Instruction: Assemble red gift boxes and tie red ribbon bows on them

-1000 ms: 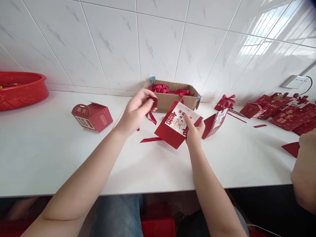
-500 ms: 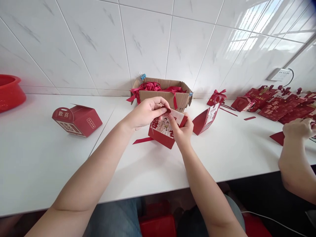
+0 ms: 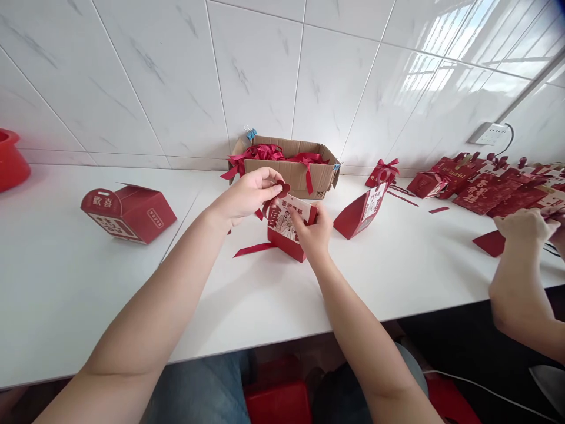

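In front of me a red and white gift box [image 3: 286, 238] with printed figures and characters stands on the table. My right hand [image 3: 314, 231] grips it by its right upper side, thumb across the front. Just above its top left corner, my left hand [image 3: 256, 197] pinches a dark red ribbon [image 3: 283, 188], curled between finger and thumb; the fingers partly hide it. A flat strip of red ribbon [image 3: 252, 249] lies at the box's lower left. To the right stands another red gift box [image 3: 359, 213], tapering upward, near my right hand but apart from it.
Behind my hands a cardboard box [image 3: 320, 179] holds red ribbons. An open red carton [image 3: 141, 215] sits at left, beyond it a red basin [image 3: 12, 162]. At right are several finished red bags [image 3: 489, 188] and another person's hands [image 3: 525, 227].
My left hand has drawn the ribbon up and left from the gift box's top. The box now stands more upright, still in my right hand. The view has shifted slightly.
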Available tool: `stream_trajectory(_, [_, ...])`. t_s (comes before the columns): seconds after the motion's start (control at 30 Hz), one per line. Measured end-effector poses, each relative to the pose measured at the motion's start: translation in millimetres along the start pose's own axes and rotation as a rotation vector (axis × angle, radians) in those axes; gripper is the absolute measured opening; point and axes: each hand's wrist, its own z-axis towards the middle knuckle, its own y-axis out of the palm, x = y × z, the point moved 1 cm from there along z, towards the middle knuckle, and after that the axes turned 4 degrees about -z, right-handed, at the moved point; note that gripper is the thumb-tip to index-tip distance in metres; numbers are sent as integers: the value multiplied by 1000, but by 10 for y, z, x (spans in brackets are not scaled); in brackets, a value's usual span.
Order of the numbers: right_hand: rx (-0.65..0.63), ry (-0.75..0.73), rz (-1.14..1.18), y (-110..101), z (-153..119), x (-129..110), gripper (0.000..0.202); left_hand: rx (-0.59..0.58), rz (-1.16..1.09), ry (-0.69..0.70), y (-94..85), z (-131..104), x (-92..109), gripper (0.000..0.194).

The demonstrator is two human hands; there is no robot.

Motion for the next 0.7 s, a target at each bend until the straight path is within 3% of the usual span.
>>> stream_trajectory(0.2, [3, 93, 133, 34, 52, 125, 30, -45, 25, -60, 9, 28, -71, 19])
stream_trajectory(0.47, [-8, 108, 108, 43, 61, 175, 31, -66, -18, -75, 60, 50, -155, 21])
stream_trajectory(0.7, [-10, 112, 26, 46, 53, 170, 29, -36, -340, -143, 151, 66, -172, 5])
